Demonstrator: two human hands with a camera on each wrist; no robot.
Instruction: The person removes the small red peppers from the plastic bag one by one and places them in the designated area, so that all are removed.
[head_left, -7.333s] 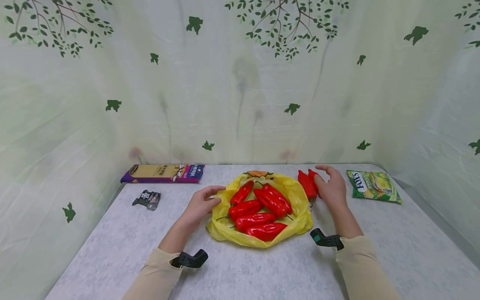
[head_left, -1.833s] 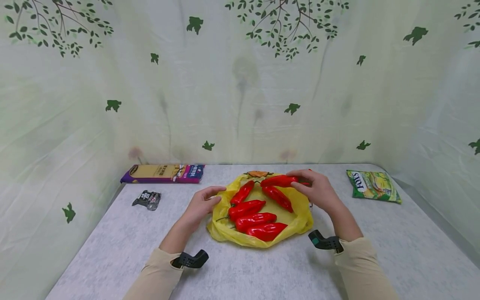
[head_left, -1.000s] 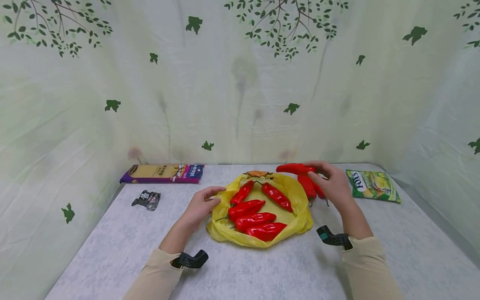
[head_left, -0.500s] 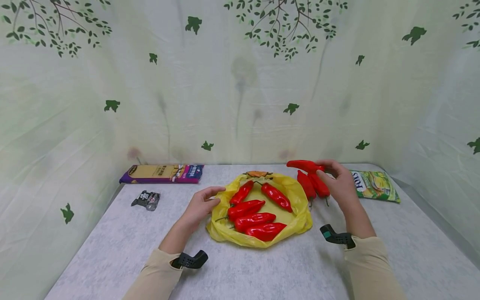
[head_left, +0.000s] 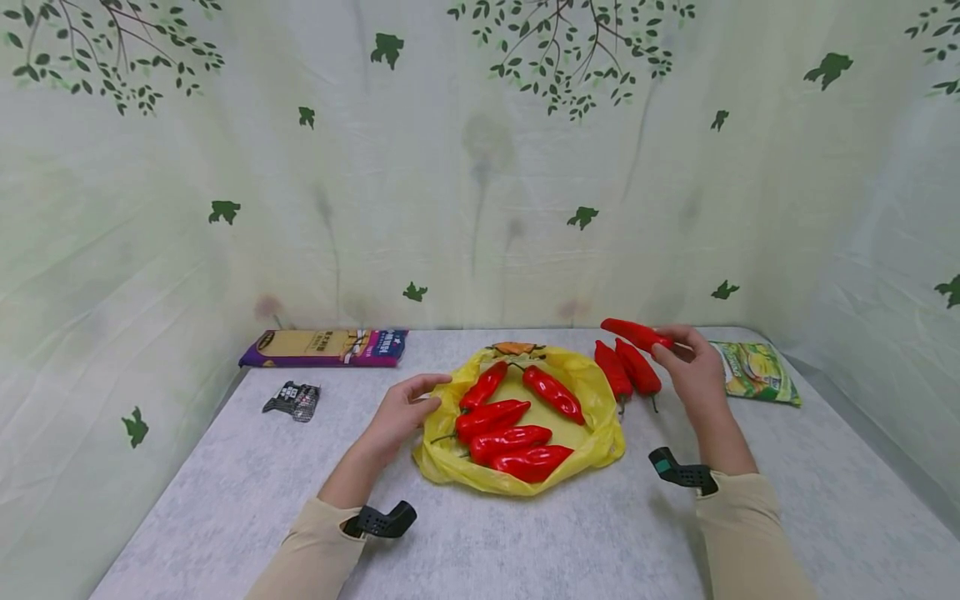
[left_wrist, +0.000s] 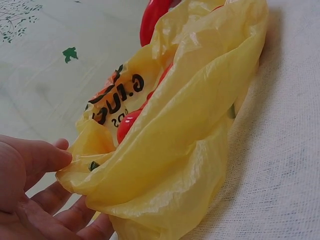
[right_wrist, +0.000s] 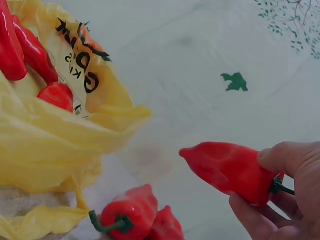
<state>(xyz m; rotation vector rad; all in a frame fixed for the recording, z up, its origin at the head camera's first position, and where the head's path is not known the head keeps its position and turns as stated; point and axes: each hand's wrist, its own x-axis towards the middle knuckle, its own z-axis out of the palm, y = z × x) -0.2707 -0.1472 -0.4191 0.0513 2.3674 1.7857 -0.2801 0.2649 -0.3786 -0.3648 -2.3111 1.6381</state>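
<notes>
A yellow plastic bag (head_left: 604, 408) lies open with its rim rolled down, several red peppers (head_left: 491, 418) inside it. My left hand (head_left: 401, 417) pinches the left rim of the bag, thumb side at the edge and the other fingers (left_wrist: 75, 215) behind the plastic. To the right, my right hand (head_left: 699, 371) holds one red pepper (right_wrist: 225, 167) near its green stem, tip pointing left, raised above the table. Below and left of that pepper, two red peppers (head_left: 637, 368) lie side by side on the table, stems toward me.
A green FOX'S packet (head_left: 761, 373) lies at the right, partly behind my right hand. At the back left is a long purple and tan packet (head_left: 322, 347), with a small black wrapper (head_left: 294, 401) in front. A leaf-patterned curtain (head_left: 480, 250) stands behind the grey table (head_left: 480, 550).
My right hand has taken a pepper from the bag and carried it right, past two peppers on the table, one laid there earlier. My left hand has stayed at the bag's rim.
</notes>
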